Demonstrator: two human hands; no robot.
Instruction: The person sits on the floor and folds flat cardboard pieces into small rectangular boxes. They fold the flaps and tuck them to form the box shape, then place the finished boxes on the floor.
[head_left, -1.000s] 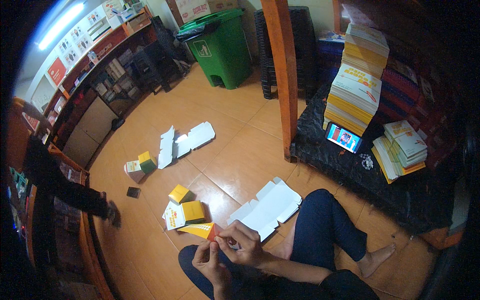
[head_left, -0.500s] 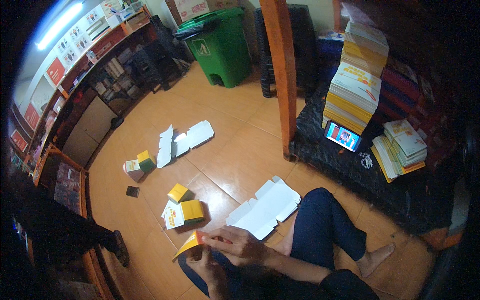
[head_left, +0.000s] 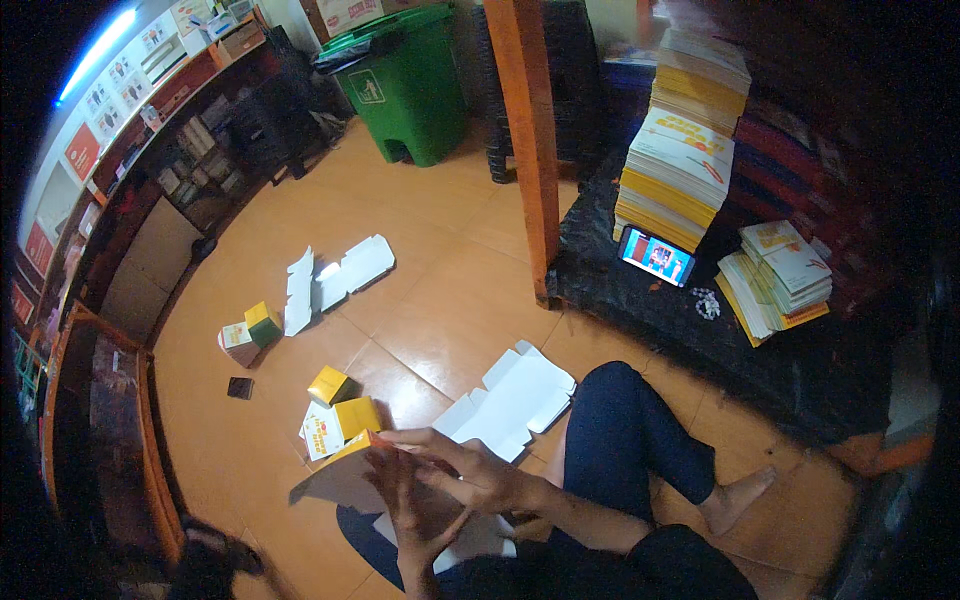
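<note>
Above my lap I hold a cardboard box blank (head_left: 335, 478), partly folded, with a yellow printed outside and a greyish inner face. My left hand (head_left: 408, 510) is upright against it, gripping it near its upper fold. From the right, my right hand (head_left: 485, 478) closes on the same piece, fingers reaching to its yellow edge. Pale card shows below my hands, partly hidden by them. Just beyond, yellow folded boxes (head_left: 357, 416) and a white printed one (head_left: 324, 432) sit on the floor. A flat white box blank (head_left: 508, 403) lies beside my knee.
Farther off are more white blanks (head_left: 352, 272), a small yellow-green box (head_left: 262, 322) and a dark flat square (head_left: 240, 387). Rightward, an orange post (head_left: 527, 150) stands by a black-covered platform bearing stacked printed blanks (head_left: 672, 170), a lit phone (head_left: 656, 256) and another stack (head_left: 777, 275). A green bin (head_left: 405, 95) stands behind.
The box blank in my hands has swung round and shows a much larger greyish face. My left fingers have risen along it. A person's dark-clothed leg at the left has moved lower and nearer.
</note>
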